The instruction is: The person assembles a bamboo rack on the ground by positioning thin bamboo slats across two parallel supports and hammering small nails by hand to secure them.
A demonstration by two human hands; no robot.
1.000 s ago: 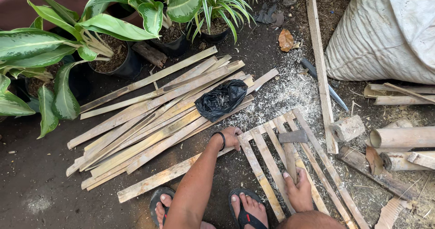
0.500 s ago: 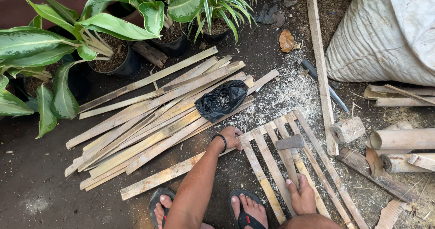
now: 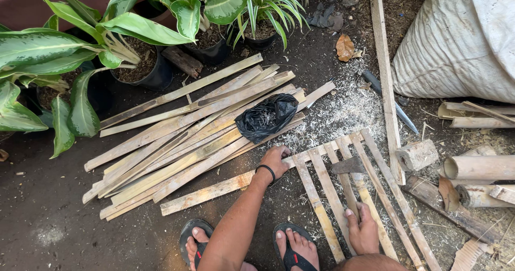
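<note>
Dirt ground holds pale, weathered bamboo slats (image 3: 343,196), left hand (image 3: 276,161) and right hand (image 3: 363,229) each pressing flat, ungripped.

Crumpled black plastic bag (image 3: 266,116) lies on the heap of split bamboo slats (image 3: 182,137); slatted bamboo frame (image 3: 343,190) just right; potted green plants (image 3: 134,40) behind.

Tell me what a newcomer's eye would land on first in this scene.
First, the big fan of split bamboo slats across the dark ground, with a crumpled black plastic bag lying on it. Next, the slat frame at the person's feet: the left hand presses its crosspiece, the right hand rests on an upright slat. Large green potted plants crowd the upper left.
</note>
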